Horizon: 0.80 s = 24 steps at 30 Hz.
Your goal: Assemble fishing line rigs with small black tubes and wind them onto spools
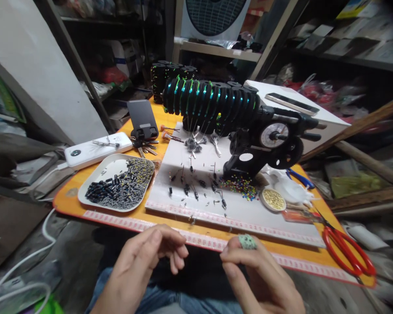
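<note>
Both hands are in front of the table's near edge, above my lap. My left hand [140, 264] is half curled with its fingers apart, and nothing shows in it. My right hand [262, 270] has its thumb and forefinger close together in a pinch; anything between them is too small to make out. Green patterned tape [247, 242] wraps one of its fingers. Beyond the hands lies a pale board [249, 218] with small black cylindrical pieces [196, 194], tiny metal bits and multicoloured beads [244, 188] scattered on it.
A black hand-cranked machine [275, 135] with a dial carries a ribbed roll [209, 98] wound with green line. On the left are a white tray [81, 196] of small parts, a power bank [100, 150] and a phone stand [142, 117]. Red scissors [347, 253] and a gold-bead dish [264, 204] lie right.
</note>
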Each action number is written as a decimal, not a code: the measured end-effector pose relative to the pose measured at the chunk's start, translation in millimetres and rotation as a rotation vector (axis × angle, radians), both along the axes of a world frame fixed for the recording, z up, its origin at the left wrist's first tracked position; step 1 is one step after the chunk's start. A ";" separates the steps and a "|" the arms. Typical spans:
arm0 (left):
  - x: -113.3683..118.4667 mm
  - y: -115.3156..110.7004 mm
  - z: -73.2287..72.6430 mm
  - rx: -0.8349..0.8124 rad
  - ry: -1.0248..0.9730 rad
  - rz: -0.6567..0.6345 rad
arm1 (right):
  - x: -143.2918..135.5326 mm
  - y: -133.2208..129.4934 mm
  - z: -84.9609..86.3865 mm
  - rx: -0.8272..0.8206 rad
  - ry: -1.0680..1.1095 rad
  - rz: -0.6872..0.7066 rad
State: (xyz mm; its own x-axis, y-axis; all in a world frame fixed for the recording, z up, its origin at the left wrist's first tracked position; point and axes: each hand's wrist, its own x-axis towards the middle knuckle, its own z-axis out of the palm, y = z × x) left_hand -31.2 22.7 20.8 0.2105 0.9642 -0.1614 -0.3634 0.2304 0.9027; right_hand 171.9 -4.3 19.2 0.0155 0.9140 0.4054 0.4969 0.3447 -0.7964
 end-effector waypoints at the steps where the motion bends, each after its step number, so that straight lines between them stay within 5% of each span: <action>1: -2.9 1.3 -0.1 0.029 0.007 0.014 | 2.6 -0.3 -2.4 -0.001 0.006 -0.028; 7: -5.8 9.4 -3.1 0.212 0.280 0.020 | 17.1 1.0 -18.0 0.049 -0.076 -0.189; 15: 2.5 9.6 -2.6 0.226 0.343 0.032 | 26.4 0.4 -21.8 0.066 -0.127 -0.184; 21: 3.3 10.1 -6.9 0.326 0.454 0.119 | 72.0 19.0 -4.1 0.179 -0.262 -0.399; 24: 2.1 9.7 -10.9 0.456 0.559 0.130 | 106.1 38.3 12.8 0.199 -0.553 -0.462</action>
